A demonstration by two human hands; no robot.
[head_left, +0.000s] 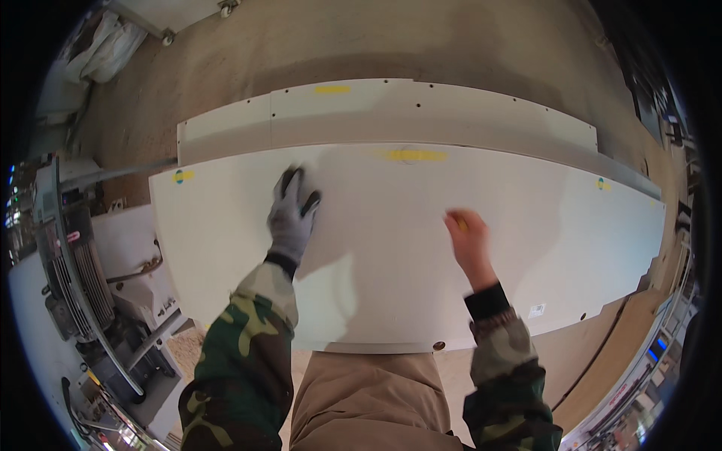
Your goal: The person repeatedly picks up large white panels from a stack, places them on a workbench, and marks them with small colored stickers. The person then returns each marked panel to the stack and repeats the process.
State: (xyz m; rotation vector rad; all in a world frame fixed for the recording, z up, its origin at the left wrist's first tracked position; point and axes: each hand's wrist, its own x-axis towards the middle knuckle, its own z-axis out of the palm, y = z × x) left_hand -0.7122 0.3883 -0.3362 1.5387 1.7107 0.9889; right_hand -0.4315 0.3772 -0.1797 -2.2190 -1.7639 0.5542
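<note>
A large off-white panel (391, 248) lies across in front of me, with yellow marks and small teal dots near its far corners. My left hand (289, 218), in a grey glove with dark fingertips, rests on or just above its left half, fingers apart. Over the right half is my bare right hand (468, 237), its fingers closed in a pinch. A bit of yellow shows at those fingers, too small to name. A yellow smear (417, 156) runs along the panel's far edge, and a small white label (536, 310) sits at its near right.
Beyond the panel stretches a narrower pale board (346, 113) with small dark holes along it. To the left stands machinery with a ribbed motor housing (79, 278). White plastic sheeting (113, 49) lies at the far left, close to a castered frame (167, 36). A brown floor surrounds the bench.
</note>
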